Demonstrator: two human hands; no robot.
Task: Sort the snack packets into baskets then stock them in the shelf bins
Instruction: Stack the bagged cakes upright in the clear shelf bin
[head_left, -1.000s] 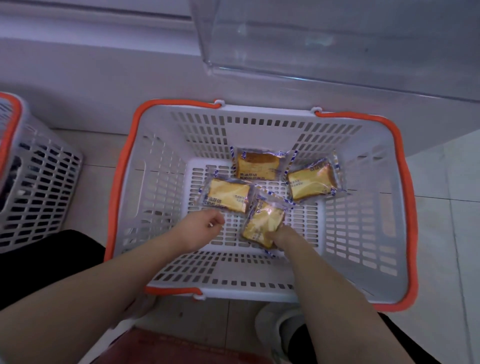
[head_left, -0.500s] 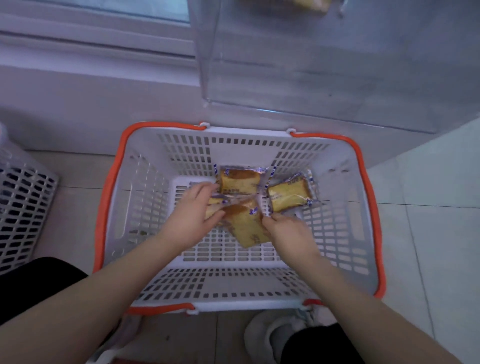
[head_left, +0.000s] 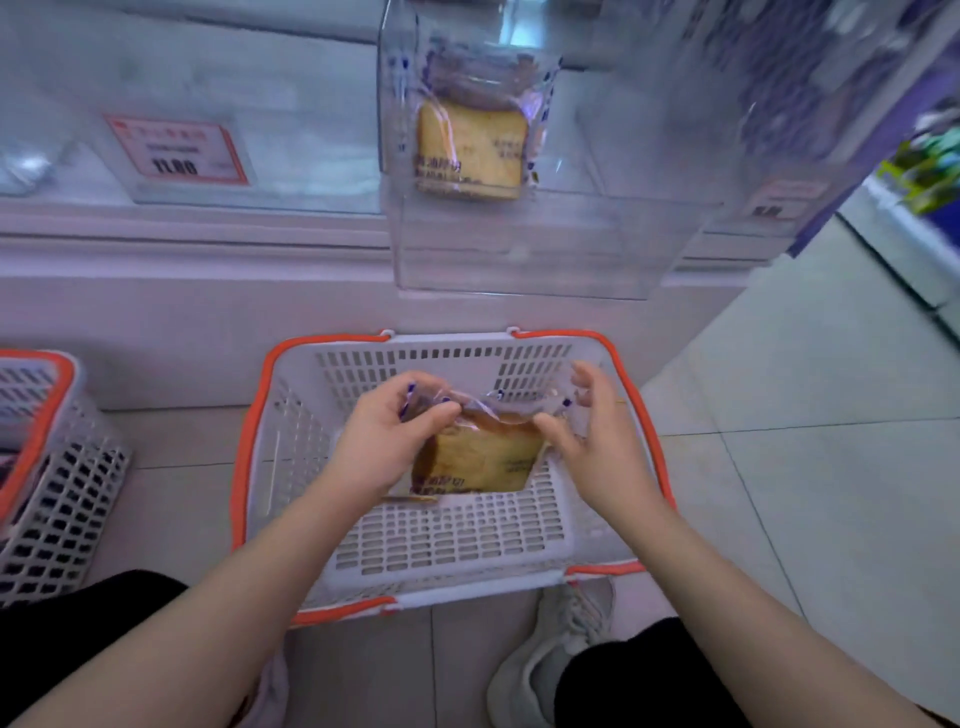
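A white basket with an orange rim (head_left: 249, 467) stands on the floor in front of me. Above it I hold a bunch of clear-wrapped yellow cake packets (head_left: 480, 460). My left hand (head_left: 387, 439) grips the packets' top left edge with curled fingers. My right hand (head_left: 597, 431) pinches the right edge between thumb and fingers. How many packets are in the bunch is hidden by my hands. A clear shelf bin (head_left: 519, 249) hangs above the basket, with one cake packet (head_left: 470, 148) inside it.
A second white basket with an orange rim (head_left: 47, 467) stands at the left. A red price tag (head_left: 176, 150) sits on the shelf front. My shoe (head_left: 550, 654) is beside the basket's near edge. Tiled floor stretches to the right.
Both hands gathered the packets from the basket floor and lifted them. My view tilted up, bringing the shelf bin and its packet into sight.
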